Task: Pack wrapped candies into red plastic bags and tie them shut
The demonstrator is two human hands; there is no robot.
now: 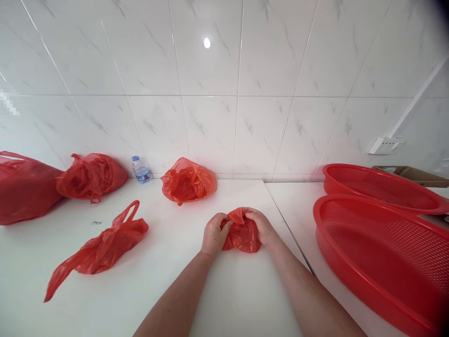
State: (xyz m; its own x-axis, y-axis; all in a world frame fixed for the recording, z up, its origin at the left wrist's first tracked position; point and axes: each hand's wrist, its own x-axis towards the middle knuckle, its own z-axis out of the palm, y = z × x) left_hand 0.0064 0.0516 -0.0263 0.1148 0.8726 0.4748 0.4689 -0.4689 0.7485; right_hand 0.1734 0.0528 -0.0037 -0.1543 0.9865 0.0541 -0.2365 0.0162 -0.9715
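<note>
A small crumpled red plastic bag (241, 234) rests on the white table (196, 290) just ahead of me. My left hand (213, 235) grips its left side with curled fingers. My right hand (261, 225) clutches its top and right side, fingers folded over the plastic. Both hands press the bag together between them. What the bag contains, if anything, is hidden.
Another red bag (188, 181) sits by the tiled wall, a flat empty one (100, 248) lies at left, and two fuller ones (91, 176) (24, 187) stand far left beside a small water bottle (141, 170). Two red perforated baskets (382, 252) (380, 187) fill the right.
</note>
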